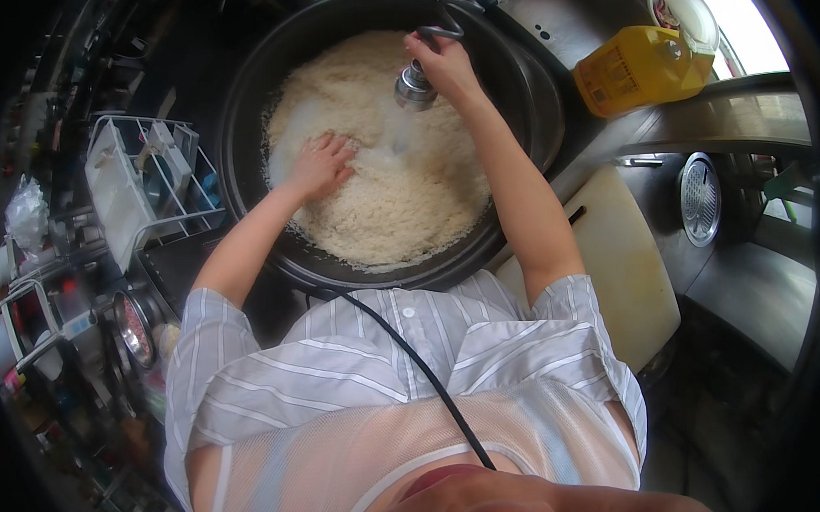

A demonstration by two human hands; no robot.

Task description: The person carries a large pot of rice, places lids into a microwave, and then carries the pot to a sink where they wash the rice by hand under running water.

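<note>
A wide dark pot (242,188) in front of me holds a broad heap of pale rice (408,215). Whitish water lies over part of the rice, toward its left side. My left hand (322,166) rests palm down on the wet grains, fingers a little apart, gripping nothing. Above the upper right of the heap, my right hand (445,66) is closed around a chrome faucet spray head (414,90) on a curved hose (449,22). Its nozzle points down, and a blurry stream seems to reach the rice below.
Left of the pot stands a white wire rack (166,177) with boards. A metal bowl (133,328) of pinkish food is lower left. To the right are a yellow plastic jug (638,69), a cutting board (616,261) and a perforated metal disc (700,200). A black cable (414,355) crosses my shirt.
</note>
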